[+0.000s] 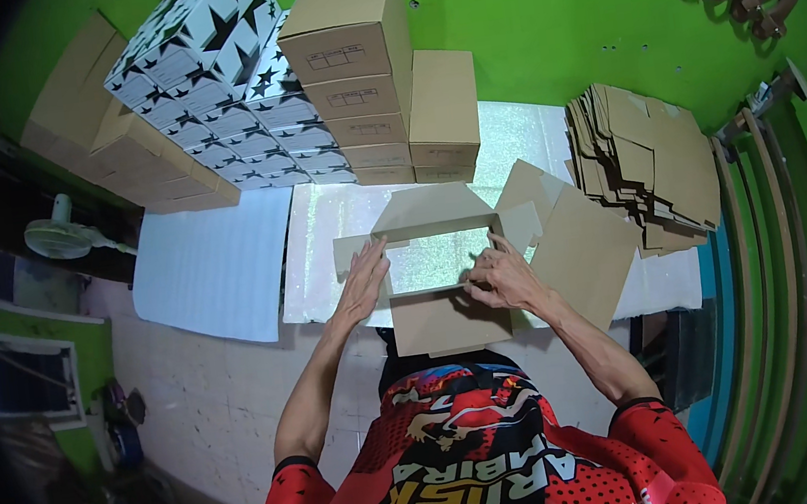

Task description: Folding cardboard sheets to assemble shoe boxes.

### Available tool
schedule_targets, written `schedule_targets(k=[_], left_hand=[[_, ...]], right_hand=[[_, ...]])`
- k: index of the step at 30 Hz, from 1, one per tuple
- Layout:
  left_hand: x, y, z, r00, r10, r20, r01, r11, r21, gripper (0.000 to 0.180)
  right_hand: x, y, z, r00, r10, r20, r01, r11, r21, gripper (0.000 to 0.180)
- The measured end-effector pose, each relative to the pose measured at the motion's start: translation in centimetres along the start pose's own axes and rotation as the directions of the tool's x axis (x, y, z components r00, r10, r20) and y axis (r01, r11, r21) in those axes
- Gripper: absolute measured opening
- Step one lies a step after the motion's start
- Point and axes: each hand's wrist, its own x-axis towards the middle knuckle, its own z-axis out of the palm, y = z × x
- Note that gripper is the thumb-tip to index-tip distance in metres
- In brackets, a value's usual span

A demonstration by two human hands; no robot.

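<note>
Brown cardboard box (440, 260), half-folded, lies wide left to right between flat, spread left hand (363, 285) and right hand (502, 278) pinching its right wall.

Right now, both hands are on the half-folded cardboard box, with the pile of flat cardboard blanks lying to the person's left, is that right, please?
Not quite: the pile of flat cardboard blanks lies to the person's right, as the head view shows. The left hand and right hand are indeed on the half-folded cardboard box.

Matt brown cardboard box (447, 277), glittery, perhaps foam sheet (510, 138), smooth white paper (214, 265)
</note>
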Motion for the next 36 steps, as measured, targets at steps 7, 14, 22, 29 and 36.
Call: schedule_targets(k=[7,14,22,29,36], left_hand=[[-0.6,0.4,2.6,0.958,0.085,-0.275,-0.034,0.982,0.185,0.073],[-1.0,1.3,8.2,0.968,0.249,0.006,-0.187,0.71,0.679,0.072],[-2.1,-0.9,7.3,0.98,0.196,0.036,-0.17,0.734,0.657,0.073],[-1.1,0.3,10.5,0.958,0.279,0.061,-0.253,0.729,0.636,0.071],[-3.1,-1.3,8.0,0.983,0.168,0.076,-0.176,0.729,0.661,0.081]], right_hand=[[2.0,-0.8,3.2,0.929,0.144,-0.341,-0.246,0.929,-0.278,0.054],[2.1,-2.6,8.2,0.906,0.217,-0.363,-0.315,0.919,-0.237,0.055],[-2.3,0.3,9.5,0.959,0.142,-0.246,-0.207,0.943,-0.262,0.066],[0.5,-2.2,11.8,0.967,0.11,-0.231,-0.155,0.969,-0.19,0.064],[-4.7,0.9,9.3,0.95,0.151,-0.275,-0.244,0.906,-0.345,0.066]])
